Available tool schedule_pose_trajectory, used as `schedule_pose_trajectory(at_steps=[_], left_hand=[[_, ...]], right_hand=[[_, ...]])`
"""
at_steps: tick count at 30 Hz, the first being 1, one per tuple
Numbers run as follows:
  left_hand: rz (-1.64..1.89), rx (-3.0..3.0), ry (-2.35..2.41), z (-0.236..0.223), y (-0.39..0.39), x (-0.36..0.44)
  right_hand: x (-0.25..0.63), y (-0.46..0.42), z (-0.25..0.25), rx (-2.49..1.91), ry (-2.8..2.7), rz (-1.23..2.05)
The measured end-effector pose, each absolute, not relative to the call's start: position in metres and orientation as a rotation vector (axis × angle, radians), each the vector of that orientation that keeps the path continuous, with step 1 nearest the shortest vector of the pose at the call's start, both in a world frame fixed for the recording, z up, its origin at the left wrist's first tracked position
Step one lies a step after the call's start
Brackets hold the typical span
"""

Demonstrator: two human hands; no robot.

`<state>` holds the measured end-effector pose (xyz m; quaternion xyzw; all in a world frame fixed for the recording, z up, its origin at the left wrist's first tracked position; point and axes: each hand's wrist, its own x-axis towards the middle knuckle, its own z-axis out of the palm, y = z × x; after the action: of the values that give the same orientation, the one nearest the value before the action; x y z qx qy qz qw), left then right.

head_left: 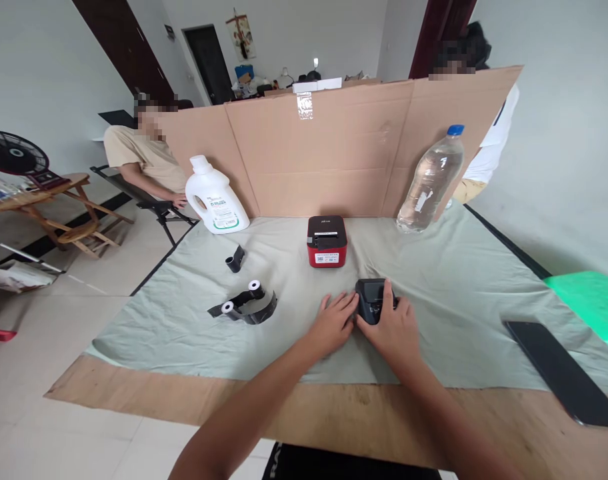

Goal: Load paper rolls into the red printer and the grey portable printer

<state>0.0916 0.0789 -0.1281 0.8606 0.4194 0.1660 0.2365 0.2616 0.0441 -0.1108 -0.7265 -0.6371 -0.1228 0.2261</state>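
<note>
A small black printer-like device (370,291) rests on the cloth in front of me. My right hand (397,328) grips it from the right, index finger stretched along its top and thumb at its near edge. Beside its left side lies my left hand (334,323), fingers extended, the fingertips touching or nearly touching the casing. Part of the device is hidden under the right fingers. Just beyond stands a red and black receipt printer (327,241). To the left, two rolls joined by a black strip (257,315) curve on the cloth, with a smaller black roll (234,260) behind them.
A cardboard sheet (319,153) stands along the back. A white detergent bottle (217,200) and a water bottle (431,183) lean against it. A black phone (564,370) lies at the right, near a green object (587,303). Two people sit beyond the table.
</note>
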Motion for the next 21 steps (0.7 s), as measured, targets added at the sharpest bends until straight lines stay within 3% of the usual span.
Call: schedule_pose_trajectory(at_steps=[21], left_hand=[[0.452, 2.219, 1.204, -0.1190, 0.0793, 0.0960]], right_hand=[[0.2666, 0.0449, -0.1131, -1.983, -1.778, -0.275]])
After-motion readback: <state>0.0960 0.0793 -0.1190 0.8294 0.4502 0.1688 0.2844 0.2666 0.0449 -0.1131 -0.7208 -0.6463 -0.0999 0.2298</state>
